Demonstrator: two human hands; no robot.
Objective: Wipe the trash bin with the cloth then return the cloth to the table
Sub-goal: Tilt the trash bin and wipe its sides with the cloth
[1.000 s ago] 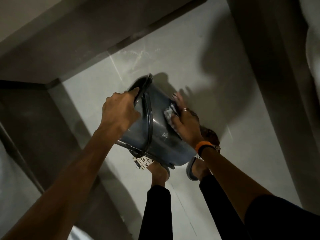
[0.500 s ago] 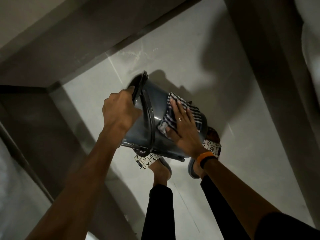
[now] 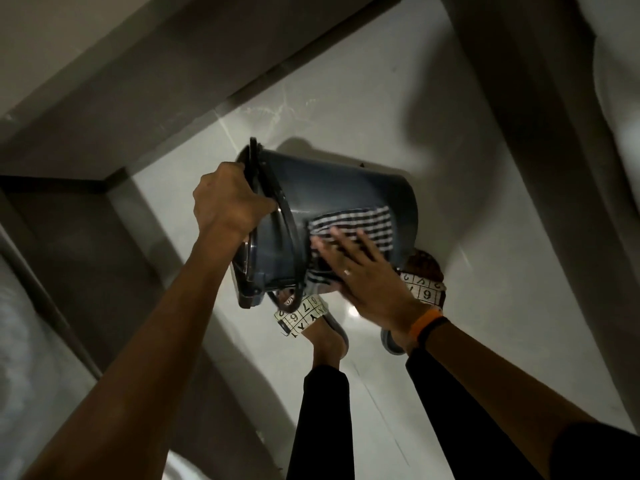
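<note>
A dark grey-blue trash bin point(image 3: 332, 188) is held tipped on its side above the floor, its rim and hanging handle toward the left. My left hand point(image 3: 228, 202) grips the rim. A black-and-white striped cloth point(image 3: 356, 225) lies spread on the bin's side wall. My right hand point(image 3: 363, 271) presses flat on the near part of the cloth, fingers spread, with a ring and an orange wristband showing. The bin's inside is hidden.
Pale glossy floor tiles point(image 3: 346, 98) lie below. My two feet in patterned slippers point(image 3: 304, 313) stand right under the bin. Dark walls or furniture edges point(image 3: 104, 81) close in at the left, and another dark panel point(image 3: 519, 133) at the right.
The bin has been turned so its side wall faces up more. My right hand slid the cloth along the wall toward me, and the cloth now lies spread out flatter.
</note>
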